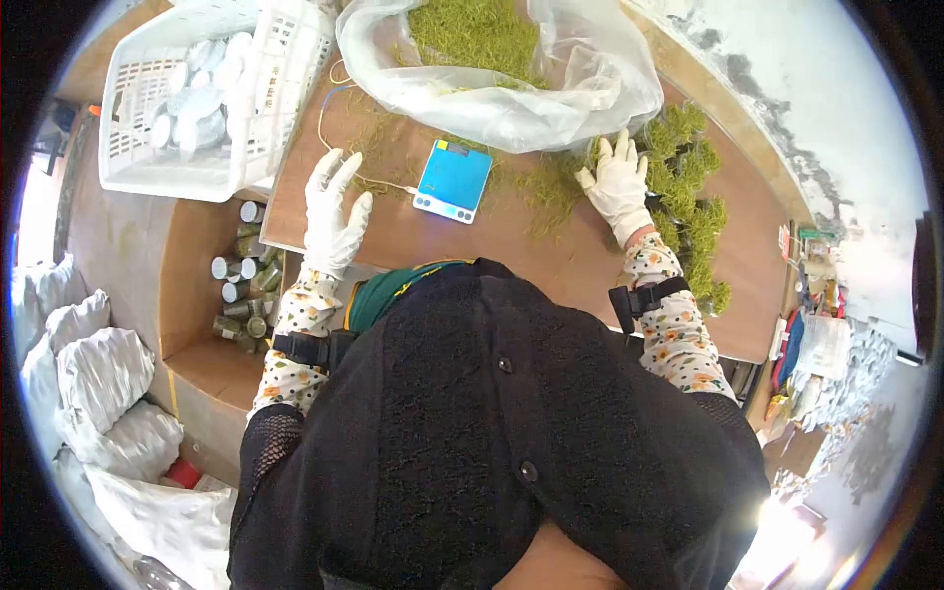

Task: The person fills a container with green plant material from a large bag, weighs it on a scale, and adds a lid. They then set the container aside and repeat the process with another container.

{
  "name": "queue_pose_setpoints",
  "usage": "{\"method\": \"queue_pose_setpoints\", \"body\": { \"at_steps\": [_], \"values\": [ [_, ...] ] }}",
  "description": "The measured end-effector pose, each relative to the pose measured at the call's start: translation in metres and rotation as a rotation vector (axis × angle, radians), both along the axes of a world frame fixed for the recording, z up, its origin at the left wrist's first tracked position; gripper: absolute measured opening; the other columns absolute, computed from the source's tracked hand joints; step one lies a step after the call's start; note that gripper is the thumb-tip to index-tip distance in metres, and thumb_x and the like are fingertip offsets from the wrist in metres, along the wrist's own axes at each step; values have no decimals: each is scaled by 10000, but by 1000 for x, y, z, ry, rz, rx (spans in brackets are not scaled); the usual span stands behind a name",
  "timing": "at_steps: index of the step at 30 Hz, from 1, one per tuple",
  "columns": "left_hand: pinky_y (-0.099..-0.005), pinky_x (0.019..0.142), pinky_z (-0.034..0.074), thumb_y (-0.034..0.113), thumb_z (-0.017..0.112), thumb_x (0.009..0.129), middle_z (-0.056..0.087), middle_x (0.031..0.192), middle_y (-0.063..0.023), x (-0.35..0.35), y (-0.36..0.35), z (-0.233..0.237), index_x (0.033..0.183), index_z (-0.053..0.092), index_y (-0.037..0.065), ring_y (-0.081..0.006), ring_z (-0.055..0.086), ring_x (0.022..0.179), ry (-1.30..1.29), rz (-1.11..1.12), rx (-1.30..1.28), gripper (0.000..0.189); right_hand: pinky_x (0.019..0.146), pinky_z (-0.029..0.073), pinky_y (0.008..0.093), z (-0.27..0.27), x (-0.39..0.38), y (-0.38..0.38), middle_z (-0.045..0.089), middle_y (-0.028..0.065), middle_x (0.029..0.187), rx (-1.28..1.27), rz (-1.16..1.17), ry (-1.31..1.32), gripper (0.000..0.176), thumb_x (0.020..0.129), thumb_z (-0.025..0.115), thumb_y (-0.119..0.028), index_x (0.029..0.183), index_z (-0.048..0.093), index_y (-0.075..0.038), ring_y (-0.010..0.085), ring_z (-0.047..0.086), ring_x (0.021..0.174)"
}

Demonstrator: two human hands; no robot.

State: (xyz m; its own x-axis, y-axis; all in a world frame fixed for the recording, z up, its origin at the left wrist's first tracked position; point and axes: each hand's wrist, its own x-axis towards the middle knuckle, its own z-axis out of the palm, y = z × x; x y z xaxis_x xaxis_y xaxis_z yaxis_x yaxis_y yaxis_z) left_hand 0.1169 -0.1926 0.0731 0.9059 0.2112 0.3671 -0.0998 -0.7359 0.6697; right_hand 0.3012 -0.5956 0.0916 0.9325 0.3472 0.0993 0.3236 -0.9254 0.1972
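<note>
Both hands wear white gloves. My left hand (334,214) is held over the left edge of the brown table (531,256), fingers spread, with nothing in it. To its right lies a small blue digital scale (453,181) with a bare top and a cable. My right hand (619,187) has its fingers apart beside loose green strands (551,192), and it holds nothing. Close to its right, green clumps (688,177) form a row on the table. Beyond the scale, a large clear plastic bag (492,106) stands open with a green heap (472,37) inside.
A white plastic basket (251,118) with round lids or containers (197,98) is at the upper left. Below it, a cardboard box (202,349) holds several lidded jars (236,291). White sacks (103,369) lie at the far left. Assorted items (821,344) are at the right.
</note>
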Motion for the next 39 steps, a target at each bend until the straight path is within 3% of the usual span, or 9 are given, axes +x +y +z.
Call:
{"method": "queue_pose_setpoints", "body": {
  "at_steps": [2,7,14,19,20,22,24,29,39],
  "values": [
    [-445,1126,334,63,666,834,426,1446,-189,-3,1,0,1370,560,122,-355,402,1328,11,21,20,549,1118,278,600,-10,3,-2,352,287,1504,-16,4,-8,725,800,693,-455,1378,504,-60,428,366,1370],
    [-447,1126,336,62,668,836,415,1449,-201,-13,5,6,1342,587,120,-359,407,1328,18,63,23,516,1068,354,579,-15,8,-3,491,283,1374,-17,87,-126,546,780,710,-391,1223,627,-82,393,549,1115],
    [-451,1133,326,69,668,839,414,1456,-195,-21,18,10,1322,604,120,-367,406,1336,-33,108,41,490,1060,378,567,45,-3,3,518,270,1344,102,105,-80,442,781,722,-332,1146,644,-94,416,558,1109],
    [-461,1131,324,87,669,844,423,1454,-186,-17,25,1,1307,616,135,-369,407,1329,-64,132,41,469,878,457,507,82,-36,44,523,246,1313,291,275,12,372,763,715,-265,1076,640,-80,415,553,971],
    [-460,1128,326,88,670,844,424,1452,-186,-15,24,1,1307,616,138,-368,409,1326,-62,129,43,469,869,471,494,71,-39,53,527,237,1305,283,424,-126,391,757,717,-268,1086,630,-76,412,546,981],
    [-459,1124,331,91,672,843,426,1449,-186,-12,19,4,1306,617,142,-365,413,1320,-60,117,46,469,906,461,509,70,-55,84,529,247,1291,289,473,-22,437,748,722,-279,1120,616,-74,415,545,1026],
    [-457,1120,333,86,676,839,426,1447,-186,-8,14,9,1305,618,143,-361,413,1317,-51,98,54,473,949,442,524,46,-59,105,516,258,1307,377,593,-139,488,745,719,-300,1163,604,-75,412,539,1071],
    [-448,1118,333,67,683,826,432,1438,-185,-4,7,14,1304,621,145,-355,411,1317,-35,62,34,488,1090,320,568,29,-50,149,486,266,1346,351,605,-43,544,761,692,-401,1185,603,-74,420,517,1154],
    [-444,1116,339,58,681,823,441,1429,-187,-6,9,5,1296,630,142,-352,414,1314,7,75,51,484,1094,271,626,31,-55,159,477,244,1382,282,629,-8,601,751,677,-496,1200,601,-104,418,471,1243]
  ]
}}
